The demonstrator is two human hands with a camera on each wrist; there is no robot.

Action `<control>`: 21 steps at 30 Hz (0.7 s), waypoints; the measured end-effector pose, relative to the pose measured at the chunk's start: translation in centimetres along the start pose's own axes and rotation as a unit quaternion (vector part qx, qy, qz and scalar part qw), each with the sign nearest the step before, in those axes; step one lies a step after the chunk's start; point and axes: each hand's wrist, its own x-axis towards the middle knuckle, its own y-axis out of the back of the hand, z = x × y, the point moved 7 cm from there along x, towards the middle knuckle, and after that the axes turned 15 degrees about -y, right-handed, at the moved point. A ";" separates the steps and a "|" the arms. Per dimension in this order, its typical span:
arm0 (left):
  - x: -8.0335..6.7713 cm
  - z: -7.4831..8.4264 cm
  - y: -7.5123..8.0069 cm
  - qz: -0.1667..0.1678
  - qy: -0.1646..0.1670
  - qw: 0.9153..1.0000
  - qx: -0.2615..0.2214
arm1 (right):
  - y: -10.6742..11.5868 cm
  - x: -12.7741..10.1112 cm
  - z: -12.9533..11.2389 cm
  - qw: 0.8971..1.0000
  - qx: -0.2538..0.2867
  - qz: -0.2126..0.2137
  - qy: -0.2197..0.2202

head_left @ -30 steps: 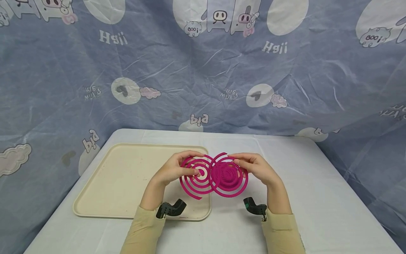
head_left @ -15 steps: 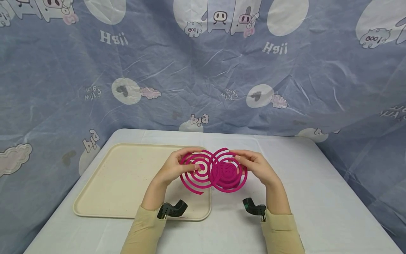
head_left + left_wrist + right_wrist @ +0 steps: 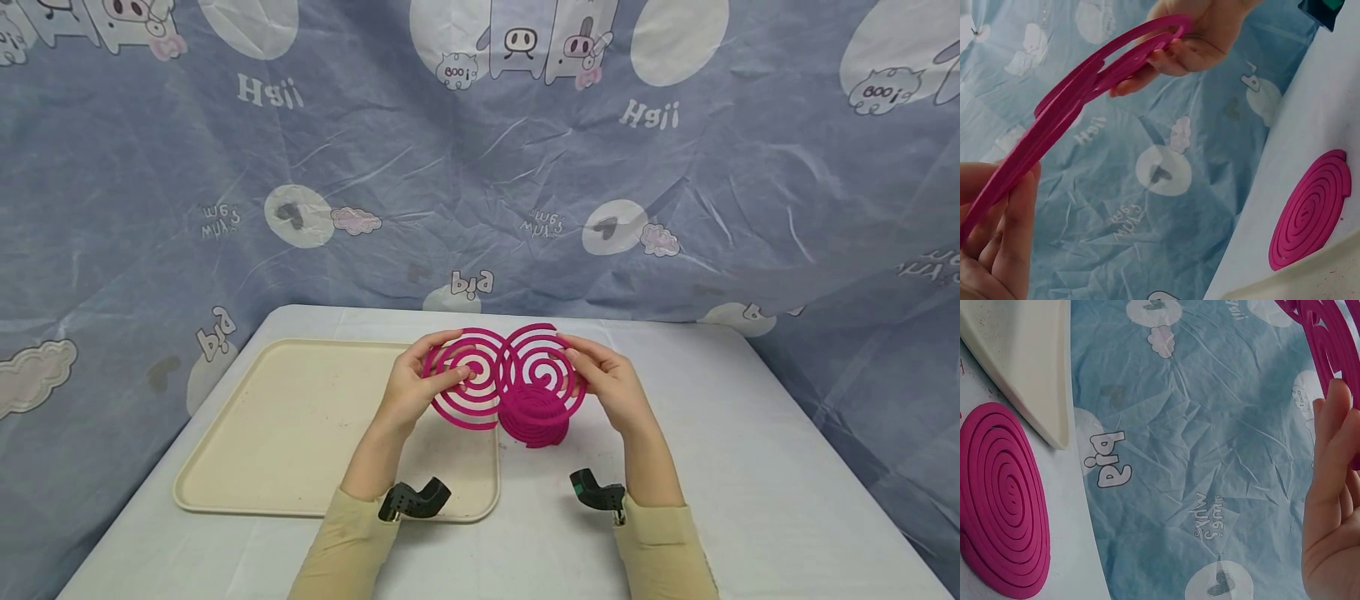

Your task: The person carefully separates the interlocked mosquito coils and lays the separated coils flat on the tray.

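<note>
Coil stack beneath, tray left

Matt magenta coils look hard and grainy, the cream tray smooth plastic, the backdrop wrinkled cloth.

Two pink spiral coils held up: left coil, right coil. One stack of pink coils on the tabletop. One beige tray, left. Two hands: left hand, right hand. One patterned backdrop cloth, far.
</note>
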 end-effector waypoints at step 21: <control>-0.2 -0.4 -0.5 -0.088 0.053 0.995 0.007 | -0.4 -0.1 0.6 0.997 -0.038 -0.059 -0.036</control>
